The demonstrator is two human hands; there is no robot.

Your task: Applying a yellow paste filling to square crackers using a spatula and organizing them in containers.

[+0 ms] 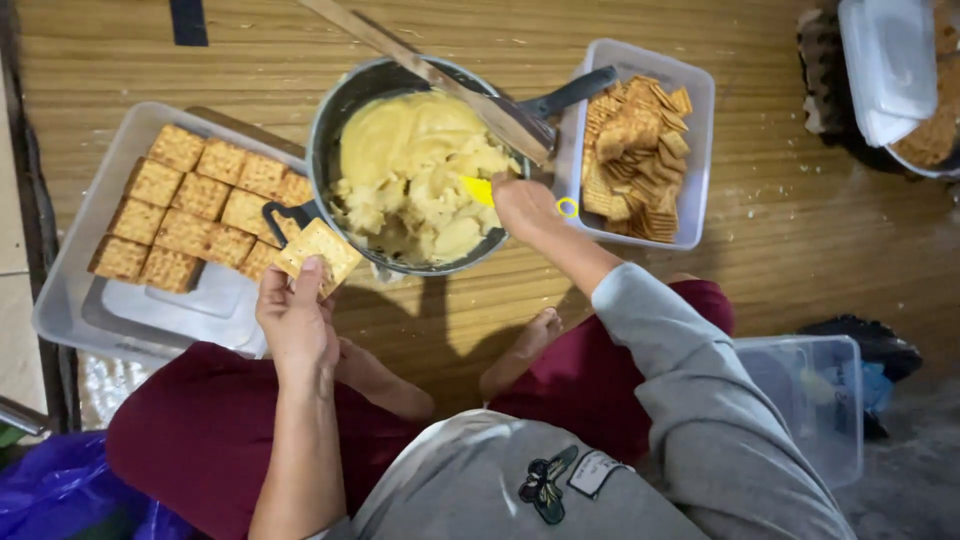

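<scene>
- The thin, square, golden-brown cracker (318, 255) looks light, stiff and brittle; it would likely snap under a hard pinch or shed crumbs, so its edges are the sensible place to grip, with the flat face left free
- The left hand (297, 318) grasps this cracker by its lower edge, fingers and thumb closed on it; the cracker stands just above the fingertips, over the near rim of the round dark metal pan (330, 130)
- Its surface is dry, evenly baked and dotted with small holes, its corners intact
- The pale yellow, thick, lumpy cream (415, 170) filling the pan looks soft, heavy and sticky, likely to cling rather than pour
- The right hand (525, 208) is clenched round a yellow plastic spreader (478, 189), whose tip sits in the cream just left of the knuckles
- Left of the left hand, a clear rectangular plastic tray (70, 285) holds flat rows of the same crackers (195, 215)
- Right of the right hand, a clear plastic tub (697, 160) holds a loose heap of crackers (637, 155)
- A long wooden stick (440, 80) lies across the pan beyond the right hand
</scene>
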